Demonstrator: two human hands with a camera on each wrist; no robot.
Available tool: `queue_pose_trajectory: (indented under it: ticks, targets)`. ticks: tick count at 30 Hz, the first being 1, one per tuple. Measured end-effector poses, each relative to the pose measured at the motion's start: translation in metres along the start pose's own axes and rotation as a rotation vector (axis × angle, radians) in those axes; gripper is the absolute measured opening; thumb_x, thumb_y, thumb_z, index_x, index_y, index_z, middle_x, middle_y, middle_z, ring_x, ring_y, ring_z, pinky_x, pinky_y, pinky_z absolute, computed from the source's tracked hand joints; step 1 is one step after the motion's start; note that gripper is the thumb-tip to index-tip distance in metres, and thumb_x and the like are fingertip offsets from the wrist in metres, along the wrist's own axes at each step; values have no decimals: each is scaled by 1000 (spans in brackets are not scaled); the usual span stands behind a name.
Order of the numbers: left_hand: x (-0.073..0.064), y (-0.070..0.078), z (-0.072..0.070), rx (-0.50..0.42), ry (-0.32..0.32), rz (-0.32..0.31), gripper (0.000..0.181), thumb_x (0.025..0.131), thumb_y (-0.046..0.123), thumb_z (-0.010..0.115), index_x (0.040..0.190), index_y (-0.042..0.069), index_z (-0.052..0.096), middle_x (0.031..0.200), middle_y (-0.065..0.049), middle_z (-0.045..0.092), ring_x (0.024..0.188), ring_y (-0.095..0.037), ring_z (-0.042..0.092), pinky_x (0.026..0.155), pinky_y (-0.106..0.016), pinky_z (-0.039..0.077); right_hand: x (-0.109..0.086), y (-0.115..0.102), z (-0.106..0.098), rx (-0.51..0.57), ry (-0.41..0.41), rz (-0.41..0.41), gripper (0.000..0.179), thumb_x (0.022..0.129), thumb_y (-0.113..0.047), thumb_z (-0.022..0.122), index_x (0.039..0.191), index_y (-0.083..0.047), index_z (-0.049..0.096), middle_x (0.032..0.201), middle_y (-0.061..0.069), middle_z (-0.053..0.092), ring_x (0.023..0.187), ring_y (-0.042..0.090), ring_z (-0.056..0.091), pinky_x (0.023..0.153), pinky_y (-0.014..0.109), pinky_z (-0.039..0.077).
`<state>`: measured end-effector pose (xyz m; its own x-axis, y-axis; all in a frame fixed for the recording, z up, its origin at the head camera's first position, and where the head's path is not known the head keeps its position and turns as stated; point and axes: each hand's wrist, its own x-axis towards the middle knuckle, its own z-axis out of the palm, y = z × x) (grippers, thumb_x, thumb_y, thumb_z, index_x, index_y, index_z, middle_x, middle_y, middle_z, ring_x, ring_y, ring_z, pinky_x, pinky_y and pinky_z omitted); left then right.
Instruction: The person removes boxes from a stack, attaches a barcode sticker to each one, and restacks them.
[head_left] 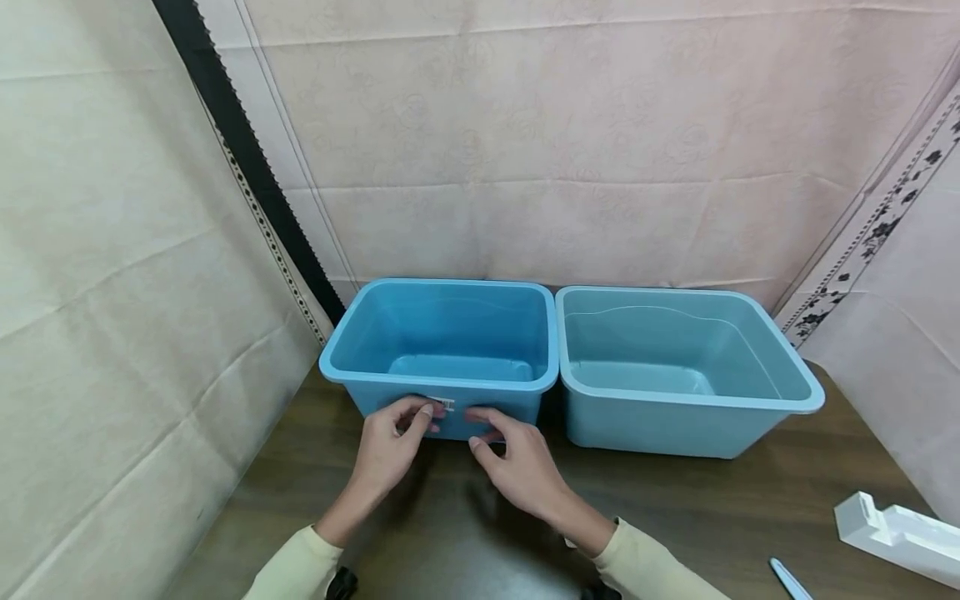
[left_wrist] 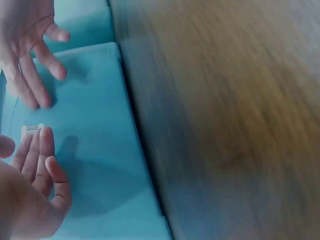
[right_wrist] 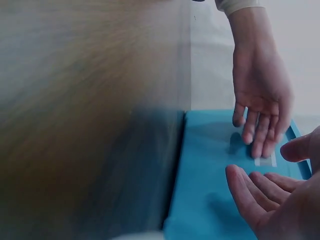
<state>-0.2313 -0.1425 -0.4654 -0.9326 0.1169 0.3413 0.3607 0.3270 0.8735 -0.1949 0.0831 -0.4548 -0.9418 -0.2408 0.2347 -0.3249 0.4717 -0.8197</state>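
A darker blue plastic tub [head_left: 341, 379] stands on the left, its front wall facing me. On that wall is a small white barcode label [left_wrist: 32, 129]. My left hand [head_left: 388, 446] is held by the label with its fingers loosely bent and nothing in them. Whether its fingertips touch the label or the wall I cannot tell. To its right, my right hand [head_left: 521, 462] hovers before the same wall, fingers spread and slightly bent, palm bare in the right wrist view. A gap separates the two hands.
A lighter blue tub [head_left: 682, 429] stands close against the first, on its right. At the lower right lie a white moulded piece [head_left: 900, 537] and a light blue slim object [head_left: 789, 579] on the wooden table [head_left: 442, 533]. Cloth walls [head_left: 600, 125] enclose the back and sides.
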Motion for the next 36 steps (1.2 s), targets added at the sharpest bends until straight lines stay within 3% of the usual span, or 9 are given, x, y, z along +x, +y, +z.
queue_pose_trajectory:
  ticks: [6, 10, 14, 19, 23, 26, 30, 33, 36]
  targets:
    - [-3, -3, -9, -25, 77, -36, 17, 109, 23, 61, 108, 17, 77, 106, -1, 80, 88, -18, 78, 84, -42, 63, -20, 11, -25, -59, 6, 47, 27, 105, -25, 65, 132, -26, 70, 127, -8, 75, 102, 5, 73, 89, 40, 62]
    - [-8, -1, -8, -41, 112, -39, 15, 109, 24, 62, 107, 18, 76, 105, 0, 80, 85, -19, 76, 78, -35, 61, -41, 21, -46, -212, -15, 79, 16, 103, -25, 69, 117, -33, 73, 105, -19, 73, 86, 0, 64, 78, 29, 58]
    - [-14, 5, 2, -58, 91, -7, 17, 108, 25, 63, 105, 15, 75, 100, -1, 79, 78, -17, 74, 73, -30, 59, -63, 27, -63, -407, -53, 163, 13, 96, -36, 78, 108, -31, 73, 83, -20, 62, 68, 0, 53, 60, 23, 45]
    - [-21, 19, 22, -100, 51, 35, 21, 108, 28, 63, 98, 14, 75, 92, 0, 77, 69, -17, 69, 66, -32, 59, -83, 32, -68, -647, -87, 323, 43, 82, -66, 82, 84, -27, 62, 62, -10, 51, 55, 10, 46, 50, 30, 35]
    - [-28, 31, 44, -109, -56, 16, 24, 108, 33, 62, 94, 18, 75, 88, 3, 76, 67, -15, 68, 60, -30, 57, -89, 37, -63, -764, -148, 364, 59, 75, -80, 76, 71, -26, 55, 59, -6, 50, 54, 14, 47, 50, 33, 36]
    - [-33, 38, 58, -123, -152, -29, 25, 108, 37, 62, 92, 23, 74, 86, 5, 77, 68, -15, 69, 59, -30, 57, -90, 40, -59, -783, -202, 326, 56, 77, -78, 77, 69, -26, 56, 59, -7, 51, 54, 13, 47, 50, 32, 38]
    - [-36, 43, 70, -163, -226, -90, 27, 107, 40, 62, 90, 24, 74, 85, 5, 77, 69, -17, 70, 65, -34, 60, -94, 46, -58, -735, -232, 217, 40, 86, -51, 83, 68, -29, 56, 59, -12, 50, 53, 7, 45, 49, 29, 36]
    - [-36, 44, 76, -171, -256, -109, 29, 108, 41, 61, 91, 22, 75, 86, 4, 77, 70, -16, 70, 65, -35, 61, -97, 48, -62, -653, -227, 159, 33, 90, -35, 82, 69, -31, 57, 58, -16, 48, 53, 3, 42, 49, 27, 35]
    - [-36, 45, 82, -158, -281, -103, 28, 108, 41, 61, 92, 22, 74, 86, 4, 77, 71, -14, 71, 64, -31, 60, -97, 50, -71, -495, -224, 126, 28, 94, -31, 79, 73, -32, 61, 59, -18, 50, 53, 0, 43, 49, 24, 37]
